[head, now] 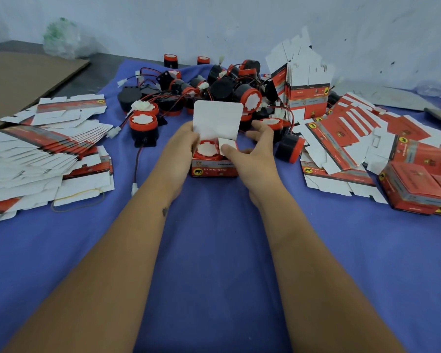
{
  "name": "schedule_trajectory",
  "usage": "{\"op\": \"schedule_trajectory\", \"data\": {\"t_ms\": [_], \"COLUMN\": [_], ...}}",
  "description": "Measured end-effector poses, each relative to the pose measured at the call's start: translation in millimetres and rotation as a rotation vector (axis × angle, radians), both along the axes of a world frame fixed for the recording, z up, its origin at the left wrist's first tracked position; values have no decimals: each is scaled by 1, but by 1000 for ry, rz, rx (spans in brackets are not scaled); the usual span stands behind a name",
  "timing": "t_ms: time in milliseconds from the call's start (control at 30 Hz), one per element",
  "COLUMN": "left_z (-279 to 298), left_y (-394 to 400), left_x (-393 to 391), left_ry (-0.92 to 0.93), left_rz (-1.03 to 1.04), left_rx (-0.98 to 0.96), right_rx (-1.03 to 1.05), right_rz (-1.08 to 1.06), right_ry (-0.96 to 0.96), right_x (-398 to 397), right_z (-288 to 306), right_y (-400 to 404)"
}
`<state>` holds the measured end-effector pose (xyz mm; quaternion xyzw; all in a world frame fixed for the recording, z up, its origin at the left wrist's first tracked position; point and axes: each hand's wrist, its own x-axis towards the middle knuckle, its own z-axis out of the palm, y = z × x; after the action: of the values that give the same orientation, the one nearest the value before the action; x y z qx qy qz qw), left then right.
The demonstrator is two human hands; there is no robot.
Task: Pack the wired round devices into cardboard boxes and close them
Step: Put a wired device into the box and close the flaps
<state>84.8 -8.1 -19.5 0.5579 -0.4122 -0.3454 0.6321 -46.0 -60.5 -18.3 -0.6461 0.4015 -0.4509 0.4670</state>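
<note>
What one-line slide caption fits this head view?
Both hands, left and right, fold flaps over a device in an open box.

red-white round device in open red box, lid up
</note>
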Motion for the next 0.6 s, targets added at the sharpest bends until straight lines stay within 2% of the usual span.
{"op": "schedule_trajectory", "data": {"t_ms": [100, 233, 300, 333, 400, 433, 467, 533, 600], "left_z": [-5, -8, -5, -3, 0, 1, 0, -2, -6], "left_y": [-3, -2, 1, 1, 3, 4, 5, 7, 6], "left_x": [-2, 0, 1, 3, 7, 8, 8, 7, 8], "left_ry": [-168, -317, -230, -127, 92, 127, 67, -331, -649], "left_rz": [42, 269, 312, 296, 194, 137, 97, 56, 38], "left_rx": [-24, -117, -87, -68, -55, -50, -35, -3, 9], "right_rx": [-43, -60, 41, 88, 142, 112, 32, -145, -221], "right_rz": [140, 95, 91, 101, 148, 180, 202, 207, 184], "right_ry": [-38, 9, -71, -101, -100, -46, 50, 216, 242], "right_x": [-3, -7, -8, -10, -13, -14, -15, -15, -14], "right_z": [1, 4, 6, 7, 4, 3, 1, -2, -4], "right_y": [1, -2, -3, -4, -4, -5, -5, -6, -6]}}
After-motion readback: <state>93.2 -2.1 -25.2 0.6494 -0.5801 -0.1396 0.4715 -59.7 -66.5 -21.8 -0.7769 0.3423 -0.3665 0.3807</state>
